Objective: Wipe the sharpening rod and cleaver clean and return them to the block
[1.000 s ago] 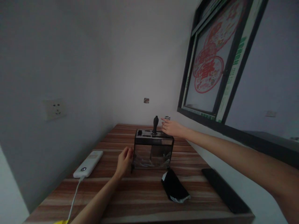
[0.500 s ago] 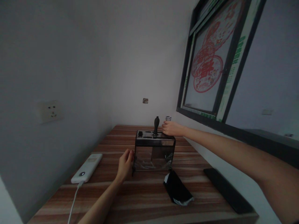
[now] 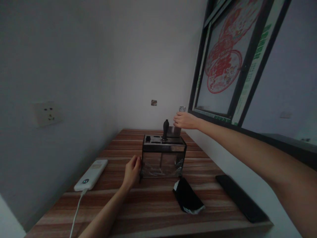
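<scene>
A knife block (image 3: pixel 163 148) with a black frame, clear sides and a slotted metal top stands on the wooden table. One black-handled tool (image 3: pixel 165 129) is upright in its top. My right hand (image 3: pixel 186 120) is closed round the handle of a cleaver (image 3: pixel 174 131), above the block's right end. The cleaver's wide blade hangs down behind the top edge, its lower part hidden, and the metal handle end shows over my fist. Low at the block's left side, my left hand (image 3: pixel 132 168) has its fingers curled against the edge.
A white power bank (image 3: pixel 91 175) with a cable lies at the left. Before the block rests a black packet-like thing (image 3: pixel 188 197) with pale edges. A long flat black object (image 3: pixel 241 198) lies along the table's right edge. Walls and a framed window (image 3: pixel 220 69) bound the table.
My right hand has risen with the cleaver, and more of its blade shows above the block's top. My left hand keeps its place at the block's side. The view has shifted slightly.
</scene>
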A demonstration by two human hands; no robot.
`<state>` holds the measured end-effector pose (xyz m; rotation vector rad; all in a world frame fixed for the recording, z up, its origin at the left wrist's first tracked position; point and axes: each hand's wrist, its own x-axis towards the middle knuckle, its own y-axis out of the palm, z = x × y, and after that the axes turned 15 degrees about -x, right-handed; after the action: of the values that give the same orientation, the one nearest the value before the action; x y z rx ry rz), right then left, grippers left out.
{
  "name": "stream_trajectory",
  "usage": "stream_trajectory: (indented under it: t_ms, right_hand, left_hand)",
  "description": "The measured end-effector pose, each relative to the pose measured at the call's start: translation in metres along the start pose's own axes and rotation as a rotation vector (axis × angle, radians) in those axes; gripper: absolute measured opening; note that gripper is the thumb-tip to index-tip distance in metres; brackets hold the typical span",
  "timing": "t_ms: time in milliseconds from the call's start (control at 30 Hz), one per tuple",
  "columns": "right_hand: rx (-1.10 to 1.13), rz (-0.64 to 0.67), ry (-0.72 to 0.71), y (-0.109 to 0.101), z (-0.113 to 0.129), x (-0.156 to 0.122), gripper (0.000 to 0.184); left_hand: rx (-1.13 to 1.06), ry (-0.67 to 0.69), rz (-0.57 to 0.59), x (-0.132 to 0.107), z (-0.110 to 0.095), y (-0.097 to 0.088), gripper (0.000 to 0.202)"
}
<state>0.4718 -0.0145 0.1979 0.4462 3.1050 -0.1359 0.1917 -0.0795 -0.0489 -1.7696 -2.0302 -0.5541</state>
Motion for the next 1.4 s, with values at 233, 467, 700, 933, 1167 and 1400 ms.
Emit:
stream_trajectory:
  t_ms: [233, 467, 700, 933, 1167, 1400]
  right_hand:
    - [-0.142, 0.065, 0.121, -0.014, -0.053, -0.022, 0.022]
    - [-0.096, 0.168, 0.396, -0.035, -0.089, -0.068, 0.033]
    - [0.132, 0.049, 0.987, -0.062, -0.069, -0.106, 0.042]
    - [1.455, -0.225, 1.779, -0.14, 0.069, -0.089, 0.049]
    - [2.457, -0.322, 2.02, -0.225, 0.265, -0.053, 0.056]
    - [2.391, -0.364, 2.097, -0.237, 0.273, -0.045, 0.046]
  left_hand:
    - [0.01, 0.005, 0.0, 0.0, 0.003, 0.0, 0.032]
    - [0.012, 0.0, 0.018, -0.001, 0.002, 0.0, 0.031]
    - [-0.013, 0.01, 0.001, -0.003, -0.002, 0.002, 0.031]
    - [-0.013, 0.006, -0.086, 0.011, -0.005, -0.015, 0.035]
    - [0.047, 0.068, -0.05, 0.003, -0.03, -0.019, 0.031]
    - [0.287, 0.137, 0.602, -0.049, -0.074, 0.035, 0.022]
